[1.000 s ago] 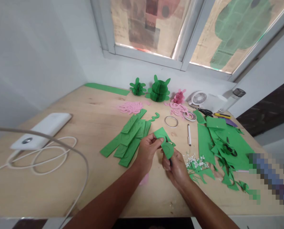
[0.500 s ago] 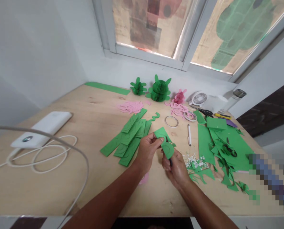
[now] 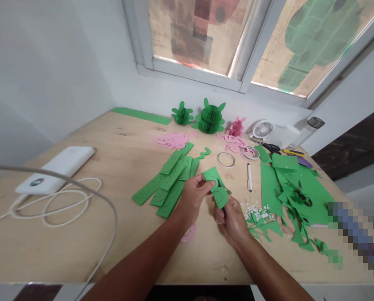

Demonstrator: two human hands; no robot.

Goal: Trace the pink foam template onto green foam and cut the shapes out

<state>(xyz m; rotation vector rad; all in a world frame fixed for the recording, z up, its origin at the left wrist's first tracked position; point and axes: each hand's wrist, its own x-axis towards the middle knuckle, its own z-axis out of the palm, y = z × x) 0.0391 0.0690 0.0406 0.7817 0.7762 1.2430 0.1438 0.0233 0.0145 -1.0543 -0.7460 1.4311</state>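
My left hand pinches a piece of green paper with curved outlines drawn on it, over the middle of the table. Closed below its right side, my right hand grips scissors; the paper and fingers hide most of them, leaving dark parts in sight. Left of my hands lie overlapping green paper strips, also marked with curves. A pink paper ring rests on the table beside my left forearm.
Green sheets and offcuts cover the right side, near white paper bits and a white pen. Green and pink honeycomb paper figures stand by the wall with a small fan. A white power bank and cable occupy the left.
The green paper between my hands has shifted very slightly. More of the pink ring shows beside my left forearm. Both hands keep their hold.
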